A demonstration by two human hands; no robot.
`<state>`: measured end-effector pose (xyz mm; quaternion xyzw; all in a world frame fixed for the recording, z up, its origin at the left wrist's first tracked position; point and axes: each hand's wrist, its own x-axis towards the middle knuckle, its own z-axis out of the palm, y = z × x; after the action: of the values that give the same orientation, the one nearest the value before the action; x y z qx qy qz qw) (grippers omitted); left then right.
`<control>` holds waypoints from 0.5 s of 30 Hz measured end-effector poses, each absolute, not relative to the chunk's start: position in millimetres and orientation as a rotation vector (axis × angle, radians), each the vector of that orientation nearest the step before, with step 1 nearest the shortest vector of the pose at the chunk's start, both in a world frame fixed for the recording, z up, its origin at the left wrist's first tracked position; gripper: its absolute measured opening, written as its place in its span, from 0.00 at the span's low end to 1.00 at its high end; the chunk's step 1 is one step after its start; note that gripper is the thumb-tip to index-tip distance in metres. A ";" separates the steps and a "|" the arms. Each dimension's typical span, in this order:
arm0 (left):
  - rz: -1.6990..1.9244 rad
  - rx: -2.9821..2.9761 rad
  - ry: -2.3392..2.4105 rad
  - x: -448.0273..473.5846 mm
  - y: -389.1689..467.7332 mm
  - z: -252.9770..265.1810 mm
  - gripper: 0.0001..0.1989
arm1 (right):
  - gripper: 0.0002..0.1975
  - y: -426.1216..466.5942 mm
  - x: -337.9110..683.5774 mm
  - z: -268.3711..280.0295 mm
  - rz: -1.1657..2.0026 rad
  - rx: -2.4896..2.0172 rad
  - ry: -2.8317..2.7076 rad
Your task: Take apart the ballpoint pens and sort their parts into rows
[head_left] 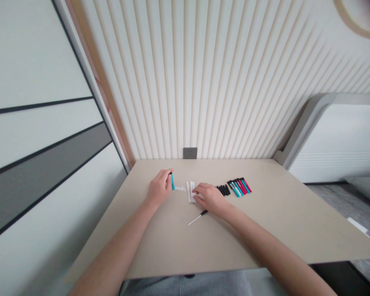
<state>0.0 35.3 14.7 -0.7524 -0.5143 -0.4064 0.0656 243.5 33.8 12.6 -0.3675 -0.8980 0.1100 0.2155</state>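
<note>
Pen (173, 182) of blue colour is gripped by the fingertips of the left hand (159, 188), to the left of the sticks (190, 192). By the right hand (211, 198) the right side of the sticks is covered; its fingers are bent down to them, but whether one stick is pinched cannot be told.

Between the pen and the sticks, small white bits (179, 188) are gathered. A rod (195, 220) with a dark end is laid on the near side of the sticks. To the right of the sticks, beyond the right hand, black parts (224, 190) are lined up, some of them perhaps hidden. Farther to the right, a group of pens (240, 187) is placed. All is laid on the table (169, 246), and on the far side of the sticks a socket (190, 153) is fitted in the wall (234, 82).

The work is judged to be about midway: the grouped pens look whole, while sticks, bits and black parts are left loose. The held pen looks slim and straight, with a black end turned to the wall. Whether it is lifted or rested on the table cannot be told. In the group, red, blue and white bodies with black ends are seen, set side by side.
</note>
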 end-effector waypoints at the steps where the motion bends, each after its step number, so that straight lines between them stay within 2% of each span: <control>1: -1.225 -2.272 -1.553 0.3 35.0 15.0 0.13 | 0.09 35.9 238.3 15.3 0.277 -1.018 -2.518; 15: -1.190 -2.277 -1.555 0.4 33.0 14.7 0.13 | 0.11 67.1 201.0 28.7 0.160 -1.250 -2.765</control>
<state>0.4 33.0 14.7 -0.7564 -0.5167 -0.3952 0.0692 201.0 67.1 28.7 -0.4110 -0.9087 0.0525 0.0516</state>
